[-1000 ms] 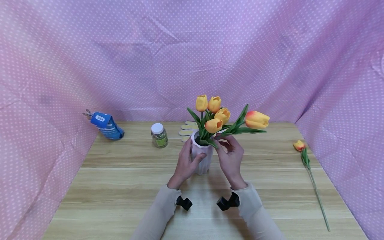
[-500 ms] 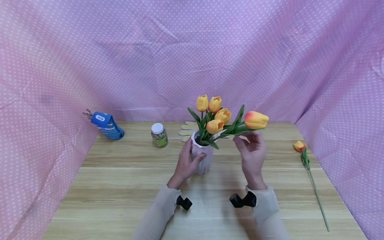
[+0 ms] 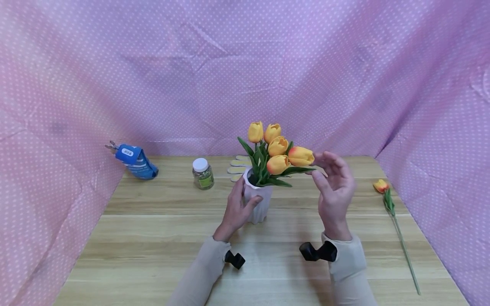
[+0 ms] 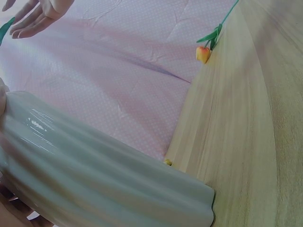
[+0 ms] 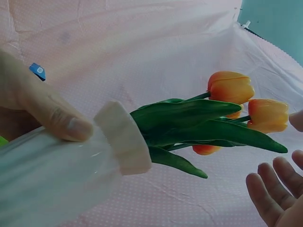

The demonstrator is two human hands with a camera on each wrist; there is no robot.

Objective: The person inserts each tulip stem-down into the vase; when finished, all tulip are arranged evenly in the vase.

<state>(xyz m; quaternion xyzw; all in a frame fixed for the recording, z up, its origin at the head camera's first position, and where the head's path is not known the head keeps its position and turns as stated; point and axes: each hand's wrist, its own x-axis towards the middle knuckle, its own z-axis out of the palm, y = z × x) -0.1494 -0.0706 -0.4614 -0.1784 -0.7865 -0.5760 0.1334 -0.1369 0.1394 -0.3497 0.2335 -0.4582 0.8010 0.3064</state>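
Note:
A white vase [image 3: 261, 208] with a wavy rim stands upright on the table, gripped on its left side by my left hand [image 3: 234, 209]; the thumb lies across its front. Several yellow-orange tulips [image 3: 278, 146] with green leaves stand in the vase. One with a redder base, the right-hand tulip [image 3: 301, 156], leans out to the right. Beside that bloom is my right hand [image 3: 337, 193], palm turned toward the flowers, fingers loosely bent and holding nothing. In the right wrist view, the fingers [image 5: 265, 189] are apart from the blooms [image 5: 267, 115].
A single tulip [image 3: 390, 204] lies along the table's right side. Behind the vase, partly hidden, lies a yellow-and-white glove [image 3: 237, 169]. A white-lidded jar [image 3: 203, 174] and a clipped blue bag [image 3: 137, 160] stand at the back left. Pink dotted cloth [image 3: 245, 76] hangs around.
My right hand has let go by the vase rim and moved right, its fingers opening. The right-hand tulip has swung left, closer to the others. My left hand stays on the vase.

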